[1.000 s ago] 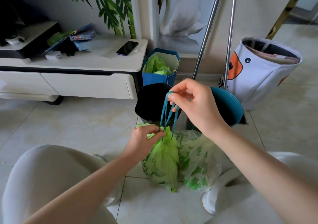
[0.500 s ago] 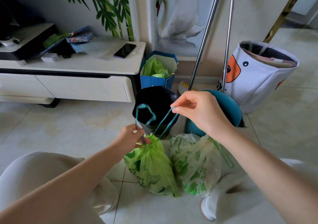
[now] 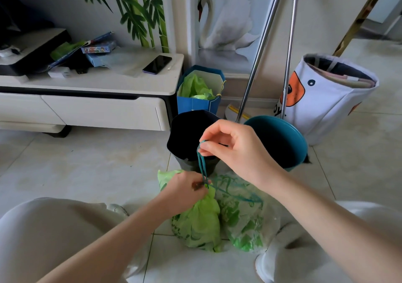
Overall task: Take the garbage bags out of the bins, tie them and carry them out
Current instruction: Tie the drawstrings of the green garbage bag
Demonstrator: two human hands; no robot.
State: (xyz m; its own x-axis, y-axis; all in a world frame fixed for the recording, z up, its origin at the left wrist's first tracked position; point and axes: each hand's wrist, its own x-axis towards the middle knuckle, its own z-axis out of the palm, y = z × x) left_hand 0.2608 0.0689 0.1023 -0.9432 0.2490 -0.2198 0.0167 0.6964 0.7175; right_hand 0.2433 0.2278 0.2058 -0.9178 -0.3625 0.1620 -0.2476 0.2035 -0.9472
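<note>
A person crouched on the tiled floor (image 3: 91, 165) ties off a green garbage bag (image 3: 199, 224): the left hand (image 3: 185, 190) pinches its gathered neck while the right hand (image 3: 233, 150) clamps the teal drawstring (image 3: 201, 165) and holds it taut above. A second, clearer bag (image 3: 245, 224) lies touching it, its drawstring loose. Behind them stand a dark bin (image 3: 189, 134) and a teal bin (image 3: 280, 139), both apparently emptied. Judging by this, the bags are out; the knots and the carrying remain.
</note>
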